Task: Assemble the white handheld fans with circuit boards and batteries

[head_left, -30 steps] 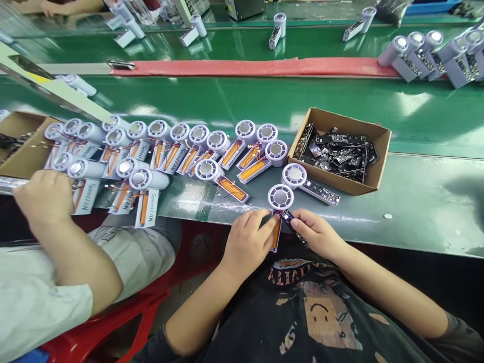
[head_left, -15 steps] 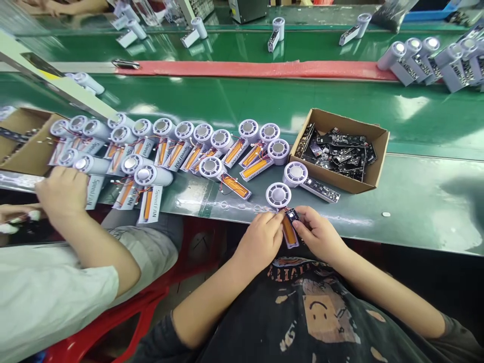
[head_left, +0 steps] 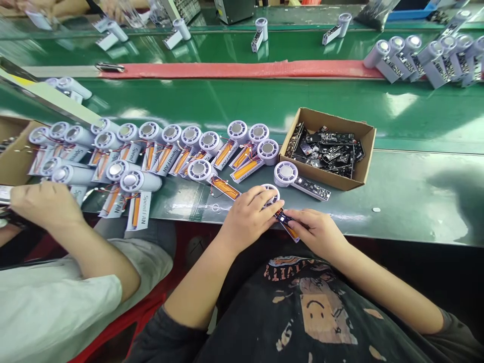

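Observation:
My left hand (head_left: 247, 217) is closed round the head of a pale lilac handheld fan (head_left: 271, 194), its fingers covering part of the round grille. Between finger and thumb, my right hand (head_left: 317, 229) pinches a small black circuit board (head_left: 283, 217) over the fan's open handle. An orange battery (head_left: 292, 233) shows in the handle beneath the board. Just beyond my hands lies another fan (head_left: 286, 173) with a circuit board along its handle. To the left, a fan with a bare orange battery (head_left: 226, 188) reaches close to my left fingers.
A cardboard box (head_left: 325, 179) of loose circuit boards stands behind my right hand. Rows of fans (head_left: 172, 133) fill the bench to the left, where a co-worker's hand (head_left: 47, 204) rests near them. A red strip (head_left: 234, 69) runs along the green belt, which carries more fans.
My left hand has moved up onto the fan's head, partly hiding it. The fan's handle has tilted, its lower end swinging right. The co-worker's arm has shifted left in view.

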The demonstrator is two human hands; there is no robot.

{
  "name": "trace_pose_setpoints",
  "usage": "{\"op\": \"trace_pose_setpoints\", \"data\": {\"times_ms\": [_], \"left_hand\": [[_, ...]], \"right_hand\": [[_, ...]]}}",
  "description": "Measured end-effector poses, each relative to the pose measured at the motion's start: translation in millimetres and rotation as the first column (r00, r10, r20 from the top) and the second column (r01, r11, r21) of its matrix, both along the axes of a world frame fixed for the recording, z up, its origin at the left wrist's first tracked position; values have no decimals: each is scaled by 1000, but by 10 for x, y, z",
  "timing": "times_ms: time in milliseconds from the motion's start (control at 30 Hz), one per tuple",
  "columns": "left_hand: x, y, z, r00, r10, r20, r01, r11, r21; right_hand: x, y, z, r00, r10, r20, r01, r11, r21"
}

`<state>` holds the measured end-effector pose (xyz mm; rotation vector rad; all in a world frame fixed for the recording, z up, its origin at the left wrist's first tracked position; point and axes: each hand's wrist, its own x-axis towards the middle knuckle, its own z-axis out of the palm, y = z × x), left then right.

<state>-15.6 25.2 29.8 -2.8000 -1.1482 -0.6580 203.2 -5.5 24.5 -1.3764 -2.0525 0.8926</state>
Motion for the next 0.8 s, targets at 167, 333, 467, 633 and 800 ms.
{"op": "trace_pose_setpoints", "data": {"times_ms": [167,333,467,633,800], "left_hand": [[9,6,-1,1000,18,15,-18,1000,23],[35,-35,15,998,62,28,-61,998,-19],[45,-24,19,997,51,54,-49,998,-29],[75,-36,7,992,76,100,-71,996,-51],[96,-72,47,991,115,71,-108,990,-95]], "right_hand": [[17,53,79,980,-15,200,14,1000,7],[33,42,140,946,21,323,-25,1000,9],[-20,15,153,893,-8,450,-27,997,71],[-113,66,174,832,-8,554,-85,986,141],[-106,92,122,826,-42,562,-107,967,229]]}}
